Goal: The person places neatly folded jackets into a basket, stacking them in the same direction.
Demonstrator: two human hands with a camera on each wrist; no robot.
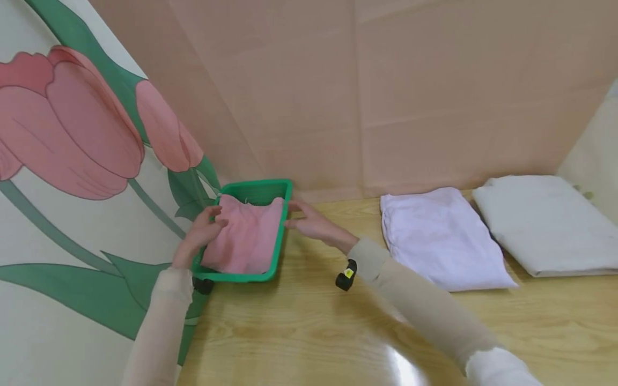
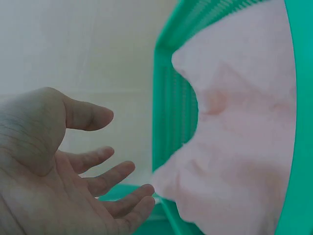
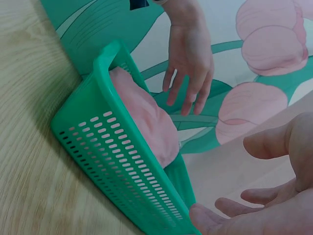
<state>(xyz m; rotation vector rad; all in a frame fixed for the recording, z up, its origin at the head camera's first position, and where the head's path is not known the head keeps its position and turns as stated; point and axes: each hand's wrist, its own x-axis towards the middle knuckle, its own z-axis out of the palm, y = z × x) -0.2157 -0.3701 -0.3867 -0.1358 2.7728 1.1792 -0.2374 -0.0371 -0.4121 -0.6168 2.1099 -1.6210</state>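
Note:
A folded pink cloth (image 1: pixel 247 233) lies inside a green plastic basket (image 1: pixel 281 252) with slotted walls, seen in all three views. My left hand (image 1: pixel 205 231) hovers over the basket's left side, its fingers spread and loosely bent, holding nothing. In the left wrist view, the left hand (image 2: pixel 63 166) faces the cloth with a gap between thumb and fingers. At the basket's right rim is my right hand (image 1: pixel 313 221), fingers extended and holding nothing. The right wrist view shows the right hand (image 3: pixel 274 191) beside the rim; whether a fingertip touches it I cannot tell.
To the right on the wooden table (image 1: pixel 299 332) lies a folded pale lilac cloth (image 1: pixel 439 241). Beyond it sits a thicker folded grey-white cloth (image 1: pixel 550 225). A tulip-painted wall (image 1: pixel 87 225) borders the basket on the left, and a beige sheet (image 1: pixel 357 96) hangs behind.

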